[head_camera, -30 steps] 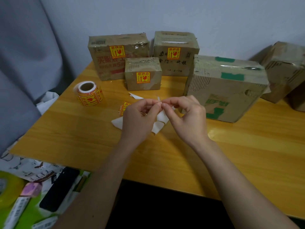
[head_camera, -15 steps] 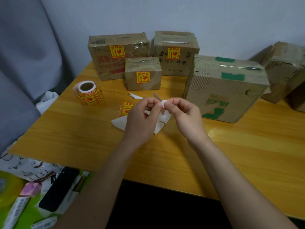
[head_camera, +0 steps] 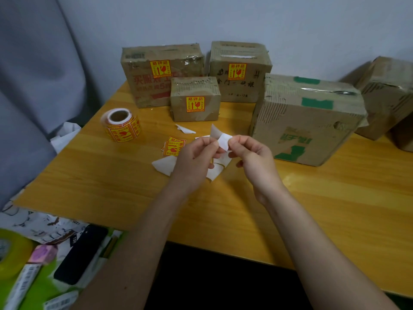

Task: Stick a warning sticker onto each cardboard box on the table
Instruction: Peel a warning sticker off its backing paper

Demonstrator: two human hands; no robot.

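Note:
My left hand (head_camera: 194, 162) and my right hand (head_camera: 252, 157) meet over the middle of the table and both pinch one sticker with its white backing (head_camera: 220, 138), which stands up between the fingertips, white side toward me. Three boxes at the back carry yellow-red warning stickers: a wide box (head_camera: 156, 90), a small box (head_camera: 194, 90) and a taller box (head_camera: 239, 90). A large box with green tape (head_camera: 312, 121) stands just right of my hands and shows no sticker. More boxes (head_camera: 388, 97) stand at the far right. The sticker roll (head_camera: 121, 126) sits at the left.
A loose yellow sticker (head_camera: 174, 146) and white backing scraps (head_camera: 164, 165) lie on the wooden table (head_camera: 324, 209) under my hands. Another scrap (head_camera: 184, 129) lies nearer the small box. Left of the table are a black phone (head_camera: 80, 253), a yellow-green tape roll (head_camera: 11, 253) and papers.
My hands have drawn slightly apart and the white backing has peeled open, standing taller between my fingertips. The boxes and roll have not moved.

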